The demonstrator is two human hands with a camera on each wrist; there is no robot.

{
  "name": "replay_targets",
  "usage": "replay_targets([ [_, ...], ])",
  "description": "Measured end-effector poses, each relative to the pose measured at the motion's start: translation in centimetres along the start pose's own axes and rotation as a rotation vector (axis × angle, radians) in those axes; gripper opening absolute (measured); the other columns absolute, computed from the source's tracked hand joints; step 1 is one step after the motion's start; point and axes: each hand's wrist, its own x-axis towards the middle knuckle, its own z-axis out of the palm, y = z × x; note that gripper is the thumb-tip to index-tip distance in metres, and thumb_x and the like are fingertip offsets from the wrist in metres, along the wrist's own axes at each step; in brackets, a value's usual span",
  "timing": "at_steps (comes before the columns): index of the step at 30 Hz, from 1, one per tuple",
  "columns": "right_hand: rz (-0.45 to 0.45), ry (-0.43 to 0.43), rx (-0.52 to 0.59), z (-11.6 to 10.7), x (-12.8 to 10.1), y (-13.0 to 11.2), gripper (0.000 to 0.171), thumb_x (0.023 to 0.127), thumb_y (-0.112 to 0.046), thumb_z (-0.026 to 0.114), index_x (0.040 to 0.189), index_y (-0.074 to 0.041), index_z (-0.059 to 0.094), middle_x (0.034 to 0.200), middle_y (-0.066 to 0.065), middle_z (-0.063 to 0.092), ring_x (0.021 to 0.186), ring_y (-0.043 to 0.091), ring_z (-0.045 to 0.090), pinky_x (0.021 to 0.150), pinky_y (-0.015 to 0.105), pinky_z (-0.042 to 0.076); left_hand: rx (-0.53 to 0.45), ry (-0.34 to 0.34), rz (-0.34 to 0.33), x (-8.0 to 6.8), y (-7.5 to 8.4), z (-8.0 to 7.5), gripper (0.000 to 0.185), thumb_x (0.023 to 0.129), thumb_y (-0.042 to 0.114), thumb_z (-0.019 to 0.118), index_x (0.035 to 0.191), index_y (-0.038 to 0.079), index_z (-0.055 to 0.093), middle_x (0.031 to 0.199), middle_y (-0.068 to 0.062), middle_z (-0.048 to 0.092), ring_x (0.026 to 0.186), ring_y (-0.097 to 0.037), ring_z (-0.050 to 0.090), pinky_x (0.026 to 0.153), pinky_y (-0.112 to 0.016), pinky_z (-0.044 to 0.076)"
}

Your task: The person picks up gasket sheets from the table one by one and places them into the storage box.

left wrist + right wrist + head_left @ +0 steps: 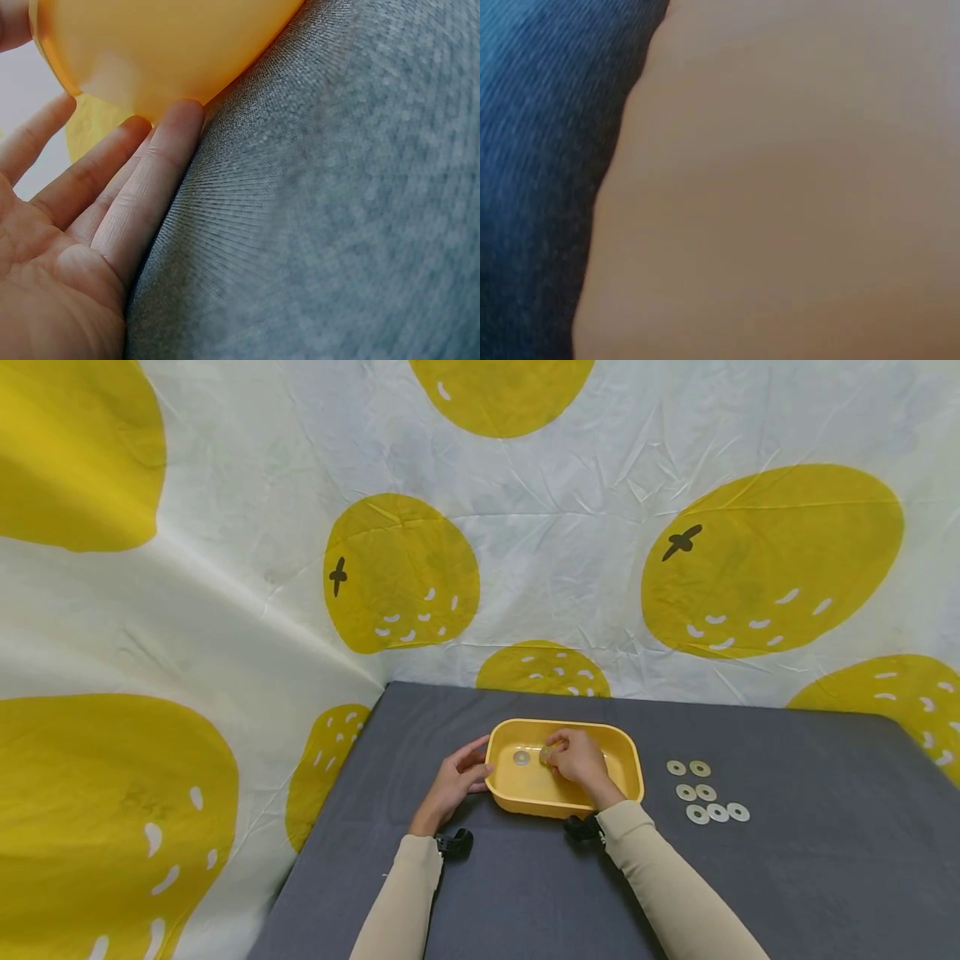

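The left hand touched the yellow tray's end, fingers extended; inside, the right hand pinched a pale ring, how firmly was hard to tell. A second ring lay nearby. A loose pinch risked a drop; a left-side push could slide the tray towards the seven rings on the surface.

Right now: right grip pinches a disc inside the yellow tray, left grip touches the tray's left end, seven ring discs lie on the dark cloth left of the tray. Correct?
One error: the seven ring discs lie on the dark cloth to the right of the yellow tray, not the left, as the head view shows. The rest stands.
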Motion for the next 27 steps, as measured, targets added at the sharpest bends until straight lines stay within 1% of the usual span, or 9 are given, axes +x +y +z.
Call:
replay_targets([
  [4, -0.007, -0.006, -0.086, -0.1, -0.2, -0.06, 0.024, 0.088, -0.016, 0.077, 0.111, -0.009, 0.076, 0.08, 0.005, 0.073, 0.063, 0.016, 0.062, 0.059, 0.027, 0.044, -0.008, -0.001, 0.001, -0.06, 0.01, 0.05, 0.057, 0.1, 0.015, 0.065, 0.153, 0.029, 0.049, 0.145, -0.017, 0.059, 0.124, -0.032, 0.065, 0.088, -0.036, 0.063],
  [7, -0.013, -0.012, -0.134, -0.19, -0.39, -0.2, 0.026, 0.09, -0.021, 0.077, 0.113, -0.008, 0.075, 0.084, 0.006, 0.072, 0.068, 0.018, 0.062, 0.059, 0.029, 0.044, -0.009, 0.003, 0.001, -0.06, -0.03, 0.04, 0.058, 0.099, 0.016, 0.067, 0.152, 0.03, 0.05, 0.145, -0.016, 0.059, 0.123, -0.032, 0.066, 0.087, -0.036, 0.063],
  [10, -0.005, -0.01, -0.168, -0.23, -0.48, -0.37, 0.026, 0.091, -0.023, 0.077, 0.112, -0.008, 0.075, 0.089, 0.007, 0.071, 0.072, 0.021, 0.061, 0.06, 0.03, 0.044, -0.008, 0.005, 0.002, -0.07, -0.07, 0.04, 0.059, 0.098, 0.017, 0.069, 0.152, 0.031, 0.05, 0.145, -0.016, 0.059, 0.124, -0.032, 0.065, 0.087, -0.036, 0.063],
  [14, -0.001, -0.013, -0.198, -0.21, -0.49, -0.48, 0.021, 0.091, -0.022, 0.076, 0.108, -0.008, 0.075, 0.092, 0.009, 0.071, 0.074, 0.022, 0.06, 0.06, 0.03, 0.043, -0.001, 0.004, 0.004, -0.05, -0.12, 0.04, 0.058, 0.098, 0.018, 0.069, 0.152, 0.031, 0.05, 0.146, -0.015, 0.059, 0.125, -0.032, 0.065, 0.088, -0.036, 0.063],
  [19, -0.007, -0.021, -0.198, -0.07, -0.44, -0.32, 0.018, 0.091, -0.018, 0.073, 0.107, -0.009, 0.076, 0.097, 0.01, 0.073, 0.074, 0.023, 0.06, 0.06, 0.03, 0.044, 0.005, 0.001, 0.0, -0.07, -0.11, 0.07, 0.058, 0.098, 0.019, 0.069, 0.152, 0.032, 0.05, 0.145, -0.015, 0.059, 0.124, -0.032, 0.065, 0.088, -0.036, 0.063],
  [24, -0.001, 0.012, -0.172, -0.05, -0.22, -0.28, 0.017, 0.09, -0.018, 0.068, 0.104, -0.011, 0.076, 0.094, 0.007, 0.072, 0.075, 0.023, 0.06, 0.06, 0.03, 0.042, 0.007, 0.008, 0.003, -0.05, -0.01, 0.11, 0.058, 0.099, 0.018, 0.067, 0.153, 0.029, 0.049, 0.145, -0.016, 0.059, 0.124, -0.032, 0.065, 0.087, -0.036, 0.063],
  [27, -0.01, 0.041, -0.122, -0.1, -0.15, -0.26, 0.016, 0.091, -0.018, 0.067, 0.103, -0.011, 0.076, 0.092, 0.007, 0.07, 0.074, 0.021, 0.06, 0.061, 0.029, 0.043, 0.01, 0.01, -0.001, -0.05, 0.0, 0.12, 0.058, 0.099, 0.019, 0.067, 0.153, 0.03, 0.049, 0.145, -0.015, 0.059, 0.124, -0.031, 0.066, 0.088, -0.036, 0.063],
])
